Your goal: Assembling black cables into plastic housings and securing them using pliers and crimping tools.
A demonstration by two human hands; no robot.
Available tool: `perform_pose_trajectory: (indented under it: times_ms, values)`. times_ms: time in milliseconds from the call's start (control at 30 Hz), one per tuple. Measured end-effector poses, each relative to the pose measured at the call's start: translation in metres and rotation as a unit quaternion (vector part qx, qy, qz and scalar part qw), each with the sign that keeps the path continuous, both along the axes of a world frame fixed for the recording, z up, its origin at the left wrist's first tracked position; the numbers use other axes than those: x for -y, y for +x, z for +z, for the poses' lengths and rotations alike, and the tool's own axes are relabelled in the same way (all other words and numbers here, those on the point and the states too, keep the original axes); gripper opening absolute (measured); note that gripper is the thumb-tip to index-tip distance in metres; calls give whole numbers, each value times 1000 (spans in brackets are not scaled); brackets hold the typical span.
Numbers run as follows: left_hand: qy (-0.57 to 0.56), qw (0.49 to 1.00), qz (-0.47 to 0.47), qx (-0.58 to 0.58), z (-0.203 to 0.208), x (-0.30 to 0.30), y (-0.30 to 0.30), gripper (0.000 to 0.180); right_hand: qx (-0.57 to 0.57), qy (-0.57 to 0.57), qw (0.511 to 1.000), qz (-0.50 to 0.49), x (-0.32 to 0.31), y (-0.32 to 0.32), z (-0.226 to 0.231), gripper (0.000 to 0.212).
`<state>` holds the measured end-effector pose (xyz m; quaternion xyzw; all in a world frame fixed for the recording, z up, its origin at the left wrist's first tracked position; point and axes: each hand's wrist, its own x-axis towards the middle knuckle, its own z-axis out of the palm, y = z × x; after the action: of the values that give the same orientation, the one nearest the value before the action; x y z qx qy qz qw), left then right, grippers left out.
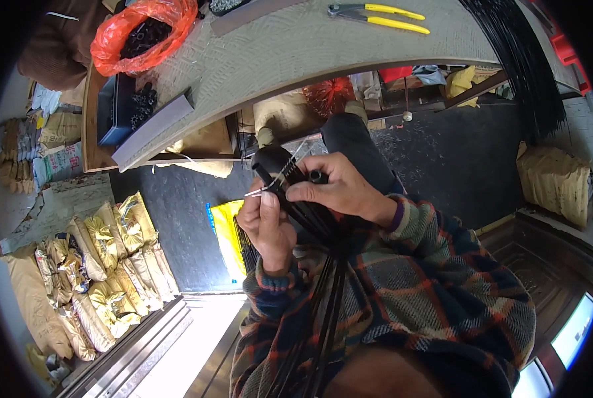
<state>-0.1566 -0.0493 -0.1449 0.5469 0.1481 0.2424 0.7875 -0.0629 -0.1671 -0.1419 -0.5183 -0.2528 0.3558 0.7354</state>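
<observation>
In front of my body I hold a bundle of long, thin black rods (313, 217), with short black tube-like ends at its upper part. A thin whitish strip (259, 192), which looks like a cable tie, crosses the bundle near the top. My left hand (273, 232) is closed, with thumb and fingers pinching at this strip on the bundle's left side. On the other side my right hand (343, 188) is closed round the bundle, its thumb pressed against the rods. What lies under the fingers is hidden. Below my hands the rods run down toward my lap.
Ahead stands a table (270, 50) bearing yellow-handled pliers (379, 18) and a red plastic bag (114, 56) of small black parts. A blue bin (116, 116) sits at its left. Long black strands (522, 73) hang over its right end. Wrapped packages (104, 265) lie left.
</observation>
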Motion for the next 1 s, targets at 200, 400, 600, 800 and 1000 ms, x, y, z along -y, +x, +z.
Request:
perform_pose_trajectory:
  times_ms: [200,400,600,800,1000]
  values:
    - [95,994,46,40,-11,3,13,33,95,-33,989,-108,7,6,-1,21]
    - [-177,983,2,48,9,20,18,30,373,90,880,-279,1,90,35,49]
    - [-265,963,18,43,-3,31,13,19,257,-169,927,213,-24,81,96,28]
    - [-267,962,9,57,4,32,12,15,279,-72,936,202,-27,90,68,43]
    - [-250,966,3,59,6,31,15,21,384,-110,907,132,-22,82,75,42]
